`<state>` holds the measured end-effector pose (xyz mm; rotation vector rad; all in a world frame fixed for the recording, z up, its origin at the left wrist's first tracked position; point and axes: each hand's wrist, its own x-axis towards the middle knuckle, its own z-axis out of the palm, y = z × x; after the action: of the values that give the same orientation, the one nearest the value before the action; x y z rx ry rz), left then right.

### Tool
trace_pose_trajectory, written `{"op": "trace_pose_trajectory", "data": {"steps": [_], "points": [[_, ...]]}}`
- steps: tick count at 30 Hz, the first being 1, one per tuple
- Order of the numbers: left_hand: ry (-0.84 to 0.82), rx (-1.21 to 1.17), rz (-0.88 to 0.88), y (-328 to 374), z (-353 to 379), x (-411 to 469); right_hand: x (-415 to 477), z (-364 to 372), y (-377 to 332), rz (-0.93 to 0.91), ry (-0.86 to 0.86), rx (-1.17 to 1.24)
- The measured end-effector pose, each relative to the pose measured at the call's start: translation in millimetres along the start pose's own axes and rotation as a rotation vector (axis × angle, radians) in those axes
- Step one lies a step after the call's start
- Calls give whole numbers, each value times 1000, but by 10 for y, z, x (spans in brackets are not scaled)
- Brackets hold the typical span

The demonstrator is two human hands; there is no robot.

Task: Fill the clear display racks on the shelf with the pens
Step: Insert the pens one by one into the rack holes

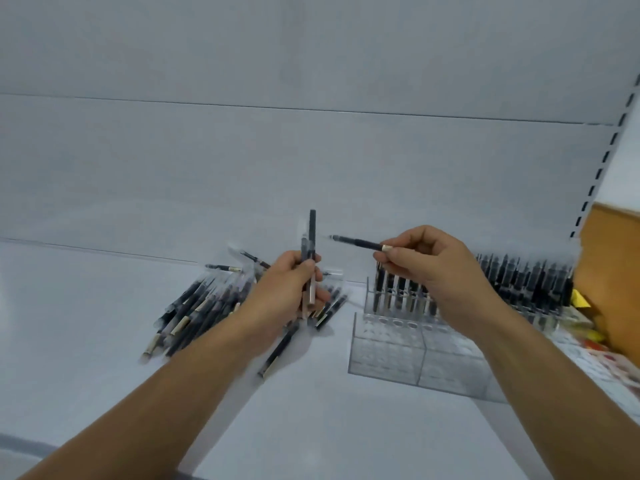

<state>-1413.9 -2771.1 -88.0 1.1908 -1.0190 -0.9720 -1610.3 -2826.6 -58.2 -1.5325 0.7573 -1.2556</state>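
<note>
Black pens upright, gripped in left hand | right hand pinches one pen near clear rack

plain white shelf, messy heap of black pens left of middle, one stray pen just in front, clear rack to the right with only back holes filled, fuller rack right behind it, cardboard box at far right

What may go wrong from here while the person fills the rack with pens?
The left hand grips a bunch of pens; one may slip out and fall on the shelf. The right hand holds a single pen sideways above the clear rack; lowering it may bump the standing pens there.
</note>
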Motion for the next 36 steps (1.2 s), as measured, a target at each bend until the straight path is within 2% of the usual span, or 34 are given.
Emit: {"op": "trace_pose_trajectory", "data": {"steps": [4,11,15,18,20,24,28,31,36], "points": [[-31,-61,135,59,314,175,16,-74,-16,12,-32,-161],[-186,-20,356,-24,558,354,77,-182,-11,61,-99,-525],[-270,-141,352,-156,473,376,114,-260,70,30,-31,-606],[-220,-194,325,-190,389,365,101,-328,112,34,2,-535],[-176,-189,325,-200,371,355,73,-347,114,21,30,-545],[-150,-138,345,-247,384,356,51,-383,99,-108,135,-759],[-153,-91,351,-319,388,336,75,-395,88,-108,211,-647],[-155,-57,356,-344,400,314,126,-350,95,-74,192,-613],[-145,-58,375,-344,417,280,214,-233,101,-50,82,-820]]}}
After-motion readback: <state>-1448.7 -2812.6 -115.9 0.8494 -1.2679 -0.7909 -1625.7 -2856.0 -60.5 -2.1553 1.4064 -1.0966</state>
